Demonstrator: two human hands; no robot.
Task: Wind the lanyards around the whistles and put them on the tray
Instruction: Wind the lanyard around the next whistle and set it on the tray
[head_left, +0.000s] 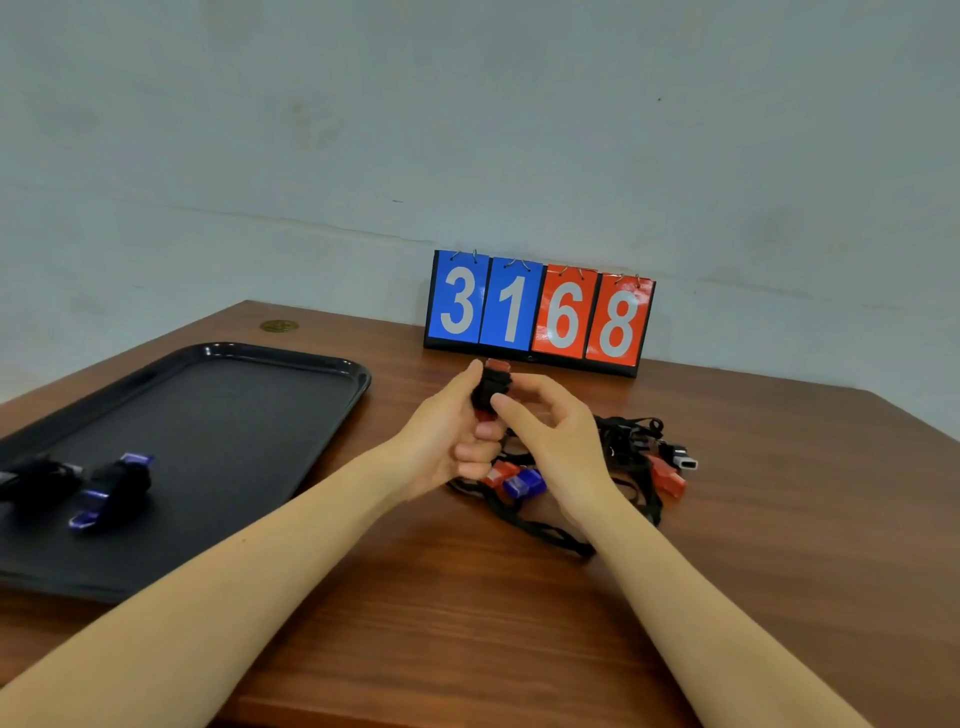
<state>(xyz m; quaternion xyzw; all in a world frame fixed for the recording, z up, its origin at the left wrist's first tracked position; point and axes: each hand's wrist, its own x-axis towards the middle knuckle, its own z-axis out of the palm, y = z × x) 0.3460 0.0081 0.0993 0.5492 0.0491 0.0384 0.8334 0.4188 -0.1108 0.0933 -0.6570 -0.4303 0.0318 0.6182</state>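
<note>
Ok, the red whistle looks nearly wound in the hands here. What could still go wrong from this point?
1. The black lanyard wound round the red whistle is held only by the left hand and the right hand; letting go on the way to the tray could let it unwind.
2. The loose whistles lie in a tangled lanyard pile on the table; pulling one may drag others along.

Soft, even light fills the scene, with faint shadows under the forearms on the table (779, 519). Pale glare streaks the far rim of the tray (291, 358). Wide-angle bending curves the edges, and detail looks slightly soft throughout.
</note>
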